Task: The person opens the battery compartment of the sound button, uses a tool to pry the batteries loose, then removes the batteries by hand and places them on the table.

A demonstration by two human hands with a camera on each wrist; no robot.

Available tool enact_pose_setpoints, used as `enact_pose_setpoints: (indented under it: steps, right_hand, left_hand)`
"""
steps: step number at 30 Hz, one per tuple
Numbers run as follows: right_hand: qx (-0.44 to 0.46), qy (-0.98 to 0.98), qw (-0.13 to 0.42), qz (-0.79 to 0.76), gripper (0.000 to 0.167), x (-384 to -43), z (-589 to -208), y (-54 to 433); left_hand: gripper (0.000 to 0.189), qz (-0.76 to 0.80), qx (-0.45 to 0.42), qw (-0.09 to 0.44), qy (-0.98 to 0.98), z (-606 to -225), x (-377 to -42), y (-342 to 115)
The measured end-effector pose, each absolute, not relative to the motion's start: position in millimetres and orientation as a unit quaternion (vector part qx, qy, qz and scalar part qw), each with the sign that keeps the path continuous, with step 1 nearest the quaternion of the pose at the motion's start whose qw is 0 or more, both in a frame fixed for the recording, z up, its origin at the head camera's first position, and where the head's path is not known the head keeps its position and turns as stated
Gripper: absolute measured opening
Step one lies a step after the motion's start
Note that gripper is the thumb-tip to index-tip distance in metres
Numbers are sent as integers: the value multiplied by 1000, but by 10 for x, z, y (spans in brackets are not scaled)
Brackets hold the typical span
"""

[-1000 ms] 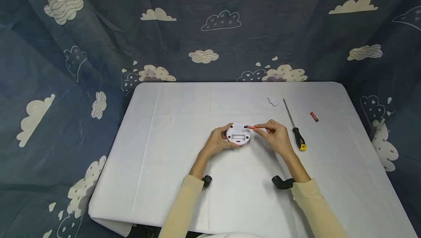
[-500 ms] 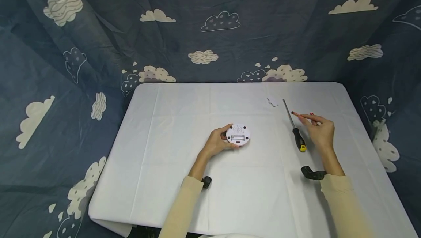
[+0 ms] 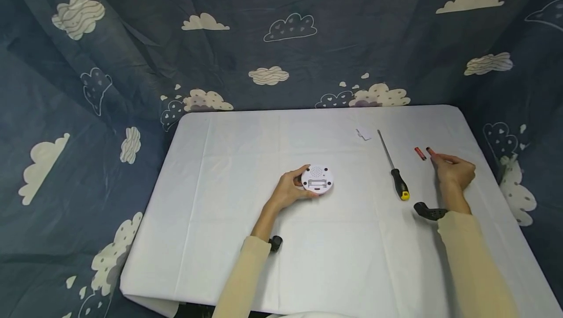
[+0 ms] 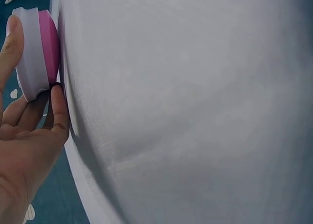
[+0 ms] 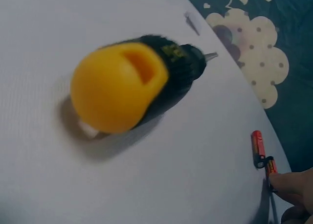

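Note:
My left hand [image 3: 288,190] grips a round white device [image 3: 317,179] by its edge, thumb on the near side. Its underside faces up, showing speaker holes, dark feet and an open battery compartment; the left wrist view shows a pink part [image 4: 48,48] on the side toward the table. Over at the right, my right hand [image 3: 455,174] pinches a small red battery [image 5: 272,166] between thumb and finger, low at the table. Beside it lies another red battery [image 3: 420,154], its end right by the held one.
A screwdriver [image 3: 399,184] with a black and yellow handle lies left of the batteries, its shaft pointing away. Farther back is a small white cover-like piece [image 3: 363,134]. A cloud-patterned curtain [image 3: 290,64] hangs behind the white table [image 3: 237,259].
My right hand has carried the battery from the device rightward past the screwdriver, down to beside the other battery. My left hand has kept the device in nearly the same place.

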State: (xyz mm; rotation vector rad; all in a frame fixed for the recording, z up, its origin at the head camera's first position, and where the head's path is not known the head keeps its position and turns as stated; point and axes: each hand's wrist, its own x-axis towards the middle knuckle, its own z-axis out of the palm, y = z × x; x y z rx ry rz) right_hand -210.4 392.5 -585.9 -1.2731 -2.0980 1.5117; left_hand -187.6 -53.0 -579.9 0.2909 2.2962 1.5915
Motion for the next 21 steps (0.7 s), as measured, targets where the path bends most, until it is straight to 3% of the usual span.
enact_pose_setpoints:
  steps: [8,16,21]
  right_hand:
    - [-433,-778,123,439,37,-2101,-5922,3881]
    - [-439,-759,111,468,54,-2064,-5964,3824]
    - [-384,-794,124,455,54,-1895,-5910,3646]
  left_hand:
    - [95,537,108,163,820,-5775,-1862,-533]
    - [98,508,110,153,840,-5772,-1871,-572]
    - [106,508,119,154,839,-5797,-1894,-612]
